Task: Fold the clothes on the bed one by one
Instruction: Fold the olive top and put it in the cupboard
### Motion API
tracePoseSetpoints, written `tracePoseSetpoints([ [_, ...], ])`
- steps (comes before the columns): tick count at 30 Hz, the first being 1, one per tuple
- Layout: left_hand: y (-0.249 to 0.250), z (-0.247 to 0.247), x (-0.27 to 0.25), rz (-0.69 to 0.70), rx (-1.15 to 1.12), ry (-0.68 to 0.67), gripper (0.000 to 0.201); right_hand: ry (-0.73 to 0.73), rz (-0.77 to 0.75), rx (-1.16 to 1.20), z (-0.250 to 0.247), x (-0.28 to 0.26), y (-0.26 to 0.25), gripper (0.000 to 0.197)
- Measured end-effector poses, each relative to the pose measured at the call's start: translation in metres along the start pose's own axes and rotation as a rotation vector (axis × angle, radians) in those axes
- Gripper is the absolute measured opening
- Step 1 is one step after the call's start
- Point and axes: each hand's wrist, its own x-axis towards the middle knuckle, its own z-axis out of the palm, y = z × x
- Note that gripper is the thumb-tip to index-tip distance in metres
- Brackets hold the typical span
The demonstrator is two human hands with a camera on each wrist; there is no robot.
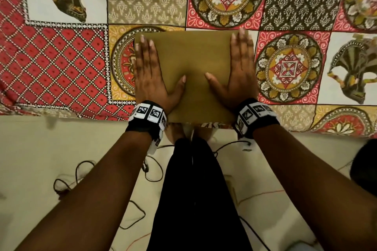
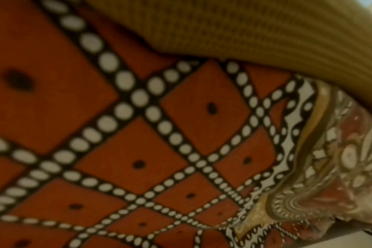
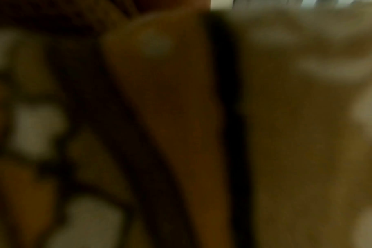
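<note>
A mustard-brown garment, folded into a neat square, lies on the patterned bedsheet near the bed's front edge. My left hand lies flat on its left side, fingers straight and pointing away from me. Flat on the right side rests my right hand, its thumb spread inward. In the left wrist view the garment's ribbed edge sits over the red diamond print. The right wrist view is dark and blurred, showing only brown cloth.
The bedsheet's patchwork of red, yellow and grey squares spreads to both sides and beyond the garment. Below the bed edge is a pale floor with several loose black cables. My black-trousered legs stand against the bed.
</note>
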Motion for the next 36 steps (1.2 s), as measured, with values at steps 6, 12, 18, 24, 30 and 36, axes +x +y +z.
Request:
tracePoseSetpoints([
  [6,0.001,-0.008,0.003,0.021,-0.13,-0.059,0.104,-0.081,0.07,0.094,-0.005,0.005,0.0,0.101],
  [12,0.001,-0.036,-0.005,-0.047,-0.385,0.111,0.078,-0.077,0.294,0.452,-0.037,0.002,0.005,0.115],
  [18,-0.023,-0.054,-0.03,-0.649,-0.807,0.036,0.037,-0.014,0.713,0.911,-0.054,-0.026,0.024,0.065],
  [24,-0.026,-0.06,-0.011,-0.742,-1.164,-0.318,0.041,-0.317,0.819,1.217,-0.054,-0.017,-0.001,0.047],
  [30,-0.033,-0.059,0.012,-0.836,-1.231,-0.576,0.048,-0.587,0.947,1.29,-0.047,0.008,0.008,0.056],
  [36,-0.019,-0.068,0.013,-0.901,-1.203,-0.65,0.036,-0.603,1.07,1.269,-0.048,0.013,-0.003,0.07],
])
